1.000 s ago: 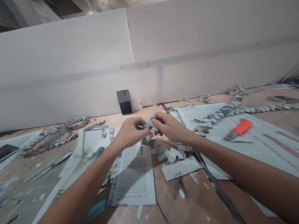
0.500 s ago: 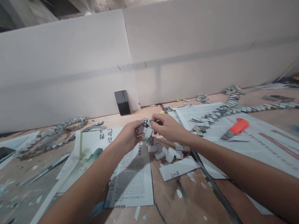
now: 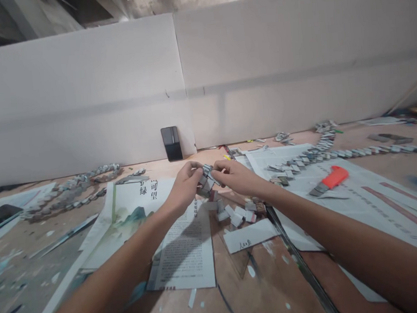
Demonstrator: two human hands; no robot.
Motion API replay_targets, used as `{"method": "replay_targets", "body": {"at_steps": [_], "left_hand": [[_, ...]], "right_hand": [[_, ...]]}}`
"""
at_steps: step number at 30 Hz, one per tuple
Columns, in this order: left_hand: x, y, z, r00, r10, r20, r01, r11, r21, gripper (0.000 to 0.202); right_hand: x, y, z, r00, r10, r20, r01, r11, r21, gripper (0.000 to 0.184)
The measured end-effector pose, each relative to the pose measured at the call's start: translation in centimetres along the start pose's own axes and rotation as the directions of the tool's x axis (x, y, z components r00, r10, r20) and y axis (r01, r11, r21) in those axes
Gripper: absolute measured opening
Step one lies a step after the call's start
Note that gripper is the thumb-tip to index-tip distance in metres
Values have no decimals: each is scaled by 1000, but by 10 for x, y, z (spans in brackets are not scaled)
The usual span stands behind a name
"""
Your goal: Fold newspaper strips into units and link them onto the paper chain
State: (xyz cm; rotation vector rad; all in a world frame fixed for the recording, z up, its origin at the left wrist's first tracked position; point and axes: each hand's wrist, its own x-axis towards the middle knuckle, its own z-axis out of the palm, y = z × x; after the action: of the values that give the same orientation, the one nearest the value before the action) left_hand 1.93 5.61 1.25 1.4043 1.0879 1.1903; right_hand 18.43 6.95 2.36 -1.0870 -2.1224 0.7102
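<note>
Between my two hands is a short chain of folded newspaper links (image 3: 206, 183), raised above the table. My left hand (image 3: 187, 185) is closed round its left side, thumb and fingers pinching near the top. From the right, my right hand (image 3: 234, 174) pinches the same chain at its upper end, fingers curled. The fingertips hide part of the links. Just below lie several loose folded paper pieces (image 3: 237, 215), beside a white paper strip (image 3: 251, 235) with handwritten-looking characters. A cut newspaper sheet (image 3: 187, 251) lies under my left forearm.
A dark phone (image 3: 172, 143) leans on the white partition (image 3: 115, 86). At right, a red-handled utility knife (image 3: 329, 181) rests on newspaper near a long folded-paper chain (image 3: 372, 151). Another chain (image 3: 69, 190), a second phone (image 3: 0, 216) and a metal-looking blade-shaped strip (image 3: 64, 236) lie left.
My hands have drawn closer together around the chain, and my left fingers have shifted up and inward. The things on the table stay where they were.
</note>
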Motion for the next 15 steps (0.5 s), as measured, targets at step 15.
{"method": "replay_targets", "body": {"at_steps": [15], "left_hand": [[-1, -4, 0, 985, 162, 64, -170, 975, 146, 32]], "right_hand": [[2, 7, -4, 1000, -21, 10, 20, 997, 72, 22]]}}
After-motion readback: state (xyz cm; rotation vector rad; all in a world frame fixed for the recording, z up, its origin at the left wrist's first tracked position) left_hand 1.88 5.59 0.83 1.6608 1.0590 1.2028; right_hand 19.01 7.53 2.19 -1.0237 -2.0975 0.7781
